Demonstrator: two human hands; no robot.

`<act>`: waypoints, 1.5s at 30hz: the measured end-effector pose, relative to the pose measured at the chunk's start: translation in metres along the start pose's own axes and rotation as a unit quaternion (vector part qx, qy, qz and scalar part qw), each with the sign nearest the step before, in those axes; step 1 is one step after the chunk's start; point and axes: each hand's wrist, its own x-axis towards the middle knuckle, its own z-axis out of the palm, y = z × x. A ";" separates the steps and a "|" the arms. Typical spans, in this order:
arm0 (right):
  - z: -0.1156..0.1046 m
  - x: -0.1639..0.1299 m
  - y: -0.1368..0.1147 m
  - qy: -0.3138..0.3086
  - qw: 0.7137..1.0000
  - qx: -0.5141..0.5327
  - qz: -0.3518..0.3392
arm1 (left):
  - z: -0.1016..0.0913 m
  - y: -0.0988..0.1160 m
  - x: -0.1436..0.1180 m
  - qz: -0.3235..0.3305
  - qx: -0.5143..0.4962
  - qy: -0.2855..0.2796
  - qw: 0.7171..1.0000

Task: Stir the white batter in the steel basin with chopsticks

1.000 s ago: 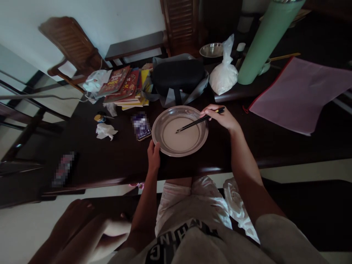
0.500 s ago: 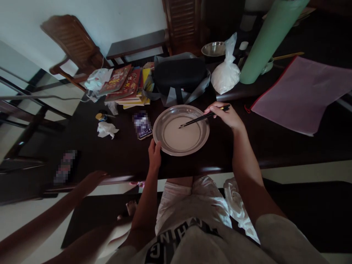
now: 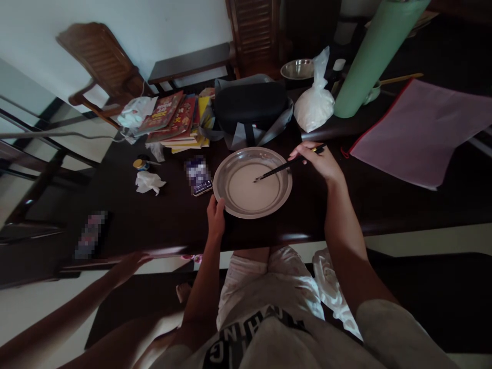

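A round metal pan [image 3: 223,174] with pale batter in it sits on the dark wooden table [image 3: 384,200] in front of me. My left hand [image 3: 216,217] grips the pan's near-left rim. My right hand [image 3: 319,160] holds a pair of dark chopsticks [image 3: 282,167] whose tips dip into the batter near the pan's middle.
A phone [image 3: 199,177] lies left of the pan, with a crumpled tissue [image 3: 148,182] and small jar [image 3: 140,164] further left. Behind stand stacked books [image 3: 172,120], a black bag [image 3: 249,107], a white powder bag [image 3: 315,105], a green cylinder [image 3: 369,56] and a pink folder [image 3: 418,128]. Another person's arm [image 3: 77,307] reaches in at the lower left.
My right hand and the chopsticks have shifted slightly right, tips moving through the batter. The other person's arm has stretched out toward the table's near-left edge. My left hand has stayed on the rim.
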 end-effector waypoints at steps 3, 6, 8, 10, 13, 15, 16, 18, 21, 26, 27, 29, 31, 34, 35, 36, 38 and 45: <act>0.000 -0.001 -0.001 -0.010 0.999 0.025 0.018 | 0.000 0.000 0.000 -0.004 -0.006 0.002 1.000; 0.005 -0.001 -0.001 -0.081 0.996 0.019 0.005 | 0.000 0.000 0.000 -0.004 -0.007 0.004 1.000; 0.008 0.000 -0.001 -0.109 0.994 0.004 -0.010 | 0.000 0.001 0.001 -0.002 -0.005 0.004 1.000; 0.007 0.001 0.000 -0.095 0.995 -0.003 -0.018 | 0.000 0.002 0.001 -0.002 -0.003 0.005 1.000; 0.001 0.001 0.001 -0.028 1.000 -0.002 -0.012 | 0.000 0.004 0.001 -0.002 0.002 0.007 1.000; -0.002 0.000 0.001 -0.006 1.000 0.006 0.001 | 0.000 0.005 0.000 0.000 0.002 0.007 1.000; -0.001 -0.001 0.001 -0.011 1.000 0.011 0.006 | 0.000 0.005 0.000 0.001 0.002 0.006 1.000; 0.002 -0.001 -0.001 -0.046 0.999 0.016 0.008 | 0.000 0.004 0.001 0.004 0.002 0.005 1.000; 0.010 0.000 -0.003 -0.098 0.995 -0.005 -0.008 | 0.000 0.003 0.001 0.006 0.007 0.005 1.000; 0.005 0.001 -0.003 -0.053 0.998 -0.028 -0.014 | 0.000 0.002 0.001 0.002 0.002 0.006 1.000; 0.002 0.000 -0.002 -0.034 0.999 -0.021 -0.010 | 0.000 0.002 0.001 0.001 0.000 0.005 1.000; -0.001 -0.001 -0.001 -0.012 1.000 -0.004 0.003 | 0.000 0.001 0.001 0.001 -0.003 0.004 1.000; 0.000 -0.002 -0.001 -0.027 1.000 0.010 0.011 | 0.000 0.001 0.001 0.002 -0.003 0.005 1.000; 0.007 -0.001 -0.002 -0.089 0.996 0.010 0.007 | 0.000 0.001 0.002 0.005 0.000 0.006 1.000; 0.009 -0.001 -0.003 -0.103 0.995 0.004 0.002 | 0.000 0.001 0.002 0.005 0.000 0.006 1.000; 0.010 0.000 -0.003 -0.109 0.994 -0.004 -0.004 | 0.000 0.001 0.002 0.004 0.001 0.005 1.000; 0.010 0.001 -0.002 -0.099 0.995 -0.019 -0.015 | 0.000 0.001 0.002 0.004 0.003 0.008 1.000; -0.002 -0.001 -0.002 -0.018 1.000 0.012 0.009 | 0.000 0.003 0.001 0.002 0.007 0.010 1.000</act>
